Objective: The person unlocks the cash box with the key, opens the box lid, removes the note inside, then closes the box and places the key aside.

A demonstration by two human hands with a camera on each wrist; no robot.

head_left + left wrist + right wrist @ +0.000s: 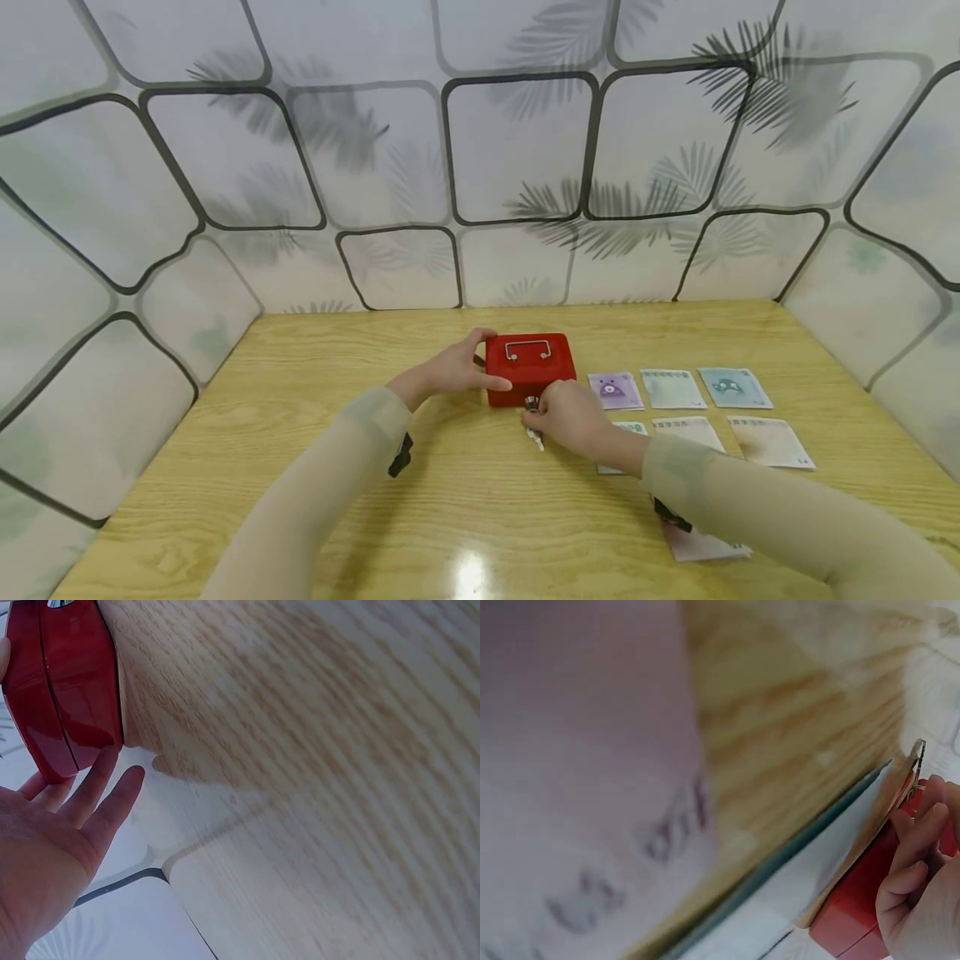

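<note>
A red cash box (513, 371) with a thin metal carrying handle (528, 343) folded on its lid stands on the wooden table, lid down. My left hand (457, 367) holds its left end, thumb along the front and fingers round the far corner. In the left wrist view the fingertips (109, 757) touch the box's end. At the front, by the round metal lock (532, 403), my right hand (574, 417) pinches a key with curled fingers. Another key (536, 439) dangles below on the ring. The pinched key is mostly hidden by the fingers.
Right of the box, play banknotes lie in two rows, among them a purple note (615, 391), a blue note (735, 388) and a beige note (770, 442). A pink note (701, 543) lies under the right forearm. A patterned wall stands behind the table.
</note>
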